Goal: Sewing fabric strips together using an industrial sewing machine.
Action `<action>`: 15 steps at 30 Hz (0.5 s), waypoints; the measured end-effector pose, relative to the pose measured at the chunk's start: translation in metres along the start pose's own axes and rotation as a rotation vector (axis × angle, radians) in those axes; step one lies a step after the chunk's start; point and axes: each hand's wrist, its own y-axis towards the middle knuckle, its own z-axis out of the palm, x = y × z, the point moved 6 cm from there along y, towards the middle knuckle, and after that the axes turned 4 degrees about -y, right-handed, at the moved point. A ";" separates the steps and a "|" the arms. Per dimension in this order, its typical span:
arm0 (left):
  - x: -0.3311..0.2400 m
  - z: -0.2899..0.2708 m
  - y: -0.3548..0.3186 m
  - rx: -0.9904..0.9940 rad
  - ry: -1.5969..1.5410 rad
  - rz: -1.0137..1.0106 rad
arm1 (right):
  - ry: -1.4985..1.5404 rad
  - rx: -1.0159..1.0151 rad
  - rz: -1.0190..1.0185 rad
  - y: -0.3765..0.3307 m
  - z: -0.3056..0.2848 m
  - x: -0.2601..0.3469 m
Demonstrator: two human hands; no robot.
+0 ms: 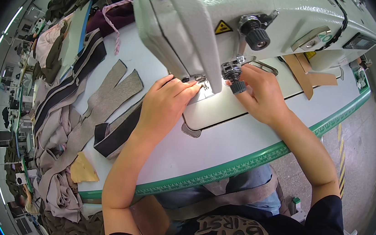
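Grey-brown fabric strips point(108, 95) lie left on the white worktop point(222, 144), stacked within my reach. My left hand point(166, 104) presses flat, fingers spread, holding nothing, by the presser foot point(200, 79). My right hand point(263, 95) pinches near the needle; what it grips I cannot tell.
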 end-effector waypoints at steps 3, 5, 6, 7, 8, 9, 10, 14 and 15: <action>-0.001 0.001 0.002 -0.010 -0.025 -0.039 | -0.043 0.028 0.013 -0.002 -0.003 -0.001; 0.002 0.003 0.001 -0.016 -0.083 -0.106 | -0.067 0.041 -0.005 -0.003 -0.002 -0.002; 0.004 0.003 -0.001 -0.024 -0.077 -0.112 | -0.081 0.048 -0.016 -0.004 -0.001 -0.002; 0.008 0.003 -0.003 -0.053 -0.151 -0.140 | -0.083 0.053 -0.028 -0.004 0.000 -0.001; 0.011 0.003 -0.005 -0.087 -0.226 -0.166 | -0.088 0.041 -0.040 -0.004 0.001 0.000; 0.015 0.003 -0.007 -0.124 -0.301 -0.192 | -0.094 0.030 -0.054 -0.005 0.002 0.001; 0.016 0.002 -0.007 -0.145 -0.292 -0.202 | -0.100 0.022 -0.075 -0.005 0.001 0.002; 0.025 -0.006 -0.010 -0.278 -0.249 -0.318 | -0.167 0.058 -0.074 -0.013 -0.001 -0.003; 0.024 -0.006 -0.012 -0.279 -0.251 -0.305 | -0.173 0.060 -0.093 -0.015 -0.001 0.000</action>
